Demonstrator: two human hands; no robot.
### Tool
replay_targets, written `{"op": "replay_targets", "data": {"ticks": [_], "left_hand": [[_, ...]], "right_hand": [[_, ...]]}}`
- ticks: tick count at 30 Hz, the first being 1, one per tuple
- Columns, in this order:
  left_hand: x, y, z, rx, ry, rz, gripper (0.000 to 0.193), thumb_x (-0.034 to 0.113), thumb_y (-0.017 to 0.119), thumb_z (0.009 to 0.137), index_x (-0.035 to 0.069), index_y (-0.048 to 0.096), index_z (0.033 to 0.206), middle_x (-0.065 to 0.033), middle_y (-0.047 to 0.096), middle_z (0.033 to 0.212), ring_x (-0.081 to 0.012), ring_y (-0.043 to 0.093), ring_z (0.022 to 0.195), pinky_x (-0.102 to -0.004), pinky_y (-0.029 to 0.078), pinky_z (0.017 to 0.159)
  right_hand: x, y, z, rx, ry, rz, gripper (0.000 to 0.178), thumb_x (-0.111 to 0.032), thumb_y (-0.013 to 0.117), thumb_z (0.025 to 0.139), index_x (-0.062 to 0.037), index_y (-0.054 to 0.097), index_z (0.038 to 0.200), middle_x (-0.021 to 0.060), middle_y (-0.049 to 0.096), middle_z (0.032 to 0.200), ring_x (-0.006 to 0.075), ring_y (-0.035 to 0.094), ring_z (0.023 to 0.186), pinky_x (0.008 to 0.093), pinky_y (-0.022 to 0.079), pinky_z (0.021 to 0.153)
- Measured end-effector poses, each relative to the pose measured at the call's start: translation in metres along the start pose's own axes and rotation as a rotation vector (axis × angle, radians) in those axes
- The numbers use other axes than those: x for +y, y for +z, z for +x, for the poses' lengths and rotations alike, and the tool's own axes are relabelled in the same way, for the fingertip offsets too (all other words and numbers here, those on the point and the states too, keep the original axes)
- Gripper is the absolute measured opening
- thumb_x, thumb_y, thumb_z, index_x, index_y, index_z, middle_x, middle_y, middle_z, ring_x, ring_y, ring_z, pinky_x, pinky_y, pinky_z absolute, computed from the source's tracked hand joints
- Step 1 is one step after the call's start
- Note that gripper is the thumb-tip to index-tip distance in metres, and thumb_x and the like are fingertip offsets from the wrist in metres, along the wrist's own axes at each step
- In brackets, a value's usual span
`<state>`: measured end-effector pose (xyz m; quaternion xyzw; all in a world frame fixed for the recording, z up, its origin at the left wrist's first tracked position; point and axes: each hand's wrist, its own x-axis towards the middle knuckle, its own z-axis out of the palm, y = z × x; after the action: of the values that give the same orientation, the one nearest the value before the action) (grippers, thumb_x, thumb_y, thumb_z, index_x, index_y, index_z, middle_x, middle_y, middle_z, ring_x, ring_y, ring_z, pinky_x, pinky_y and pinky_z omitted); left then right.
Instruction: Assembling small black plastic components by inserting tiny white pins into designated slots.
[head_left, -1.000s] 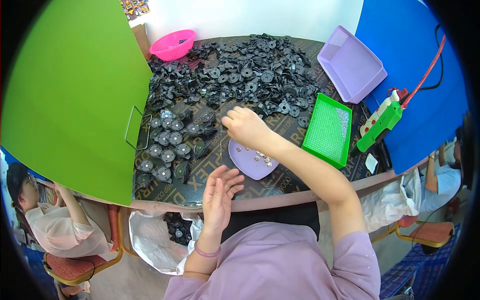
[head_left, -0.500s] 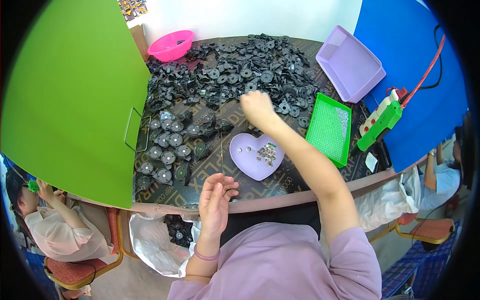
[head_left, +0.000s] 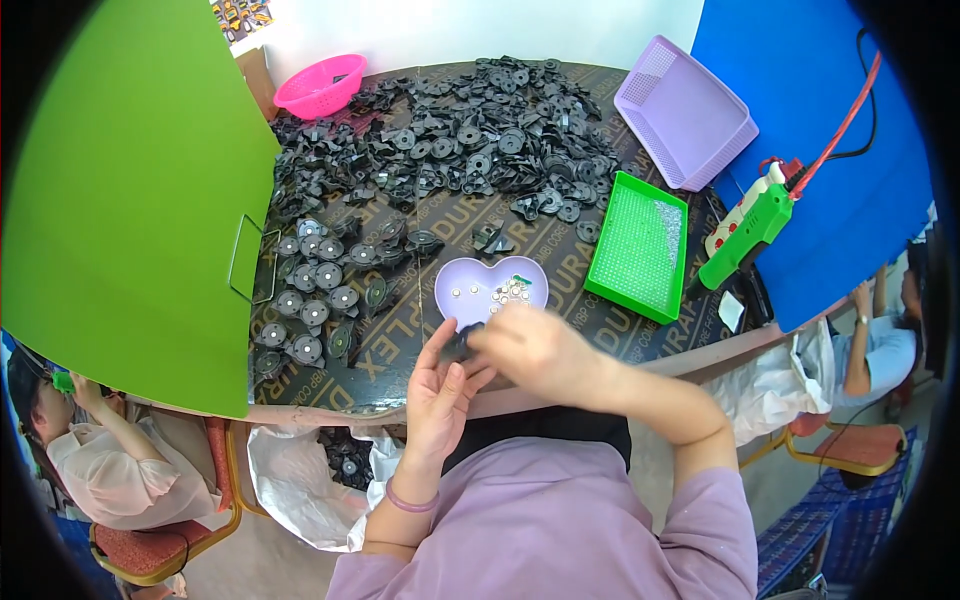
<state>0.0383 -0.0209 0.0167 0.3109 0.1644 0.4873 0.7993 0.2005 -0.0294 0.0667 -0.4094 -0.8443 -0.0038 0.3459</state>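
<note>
A small black plastic part (head_left: 462,342) is held between my two hands near the front edge of the table. The curled fingers of my left hand (head_left: 440,400) reach around it from below. My right hand (head_left: 540,352), smeared by motion, pinches it from the right; its fingertips are hard to make out. Just beyond, the purple heart-shaped dish (head_left: 450,290) carries small round metal pieces (head_left: 515,288), partly covered by my right hand. Another loose black piece (head_left: 491,238) lies behind the dish.
Black parts (head_left: 450,130) are heaped at the back, and round-centred assemblies (head_left: 315,290) lie at left. A pink basket (head_left: 318,92), purple basket (head_left: 690,120) and green tray (head_left: 610,245) surround them. A green electric screwdriver (head_left: 750,240) hangs right. Green (head_left: 140,200) and blue panels (head_left: 820,180) flank the table.
My right hand has come back from the heap toward my left hand, and a black part now shows between them. A loose black piece now shows behind the dish. The whole view has shifted slightly.
</note>
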Motion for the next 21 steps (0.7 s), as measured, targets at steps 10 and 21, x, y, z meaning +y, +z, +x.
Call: {"op": "replay_targets", "data": {"ticks": [10, 21], "left_hand": [[-0.006, -0.02, -0.003, -0.001, 0.0, -0.103, 0.04, 0.016, 0.059, 0.083, 0.007, 0.041, 0.117, -0.0155, 0.057, 0.106, -0.0267, 0.06, 0.093, -0.0319, 0.055, 0.075], [0.0, -0.026, 0.001, -0.042, -0.086, -0.25, 0.041, 0.017, 0.056, 0.084, 0.005, 0.042, 0.121, -0.0181, 0.049, 0.119, -0.0314, 0.058, 0.097, -0.0363, 0.055, 0.077]], "right_hand": [[0.062, 0.001, -0.001, -0.058, 0.38, -0.068, 0.01, -0.012, 0.064, 0.071, -0.0035, 0.061, 0.076, 0.0084, 0.057, 0.075, 0.0245, 0.056, 0.078, 0.035, 0.043, 0.067], [0.043, 0.0, 0.016, -0.121, 0.389, 0.178, 0.009, -0.013, 0.065, 0.072, -0.0048, 0.062, 0.074, 0.0039, 0.057, 0.074, 0.0165, 0.053, 0.075, 0.0291, 0.04, 0.065]]}}
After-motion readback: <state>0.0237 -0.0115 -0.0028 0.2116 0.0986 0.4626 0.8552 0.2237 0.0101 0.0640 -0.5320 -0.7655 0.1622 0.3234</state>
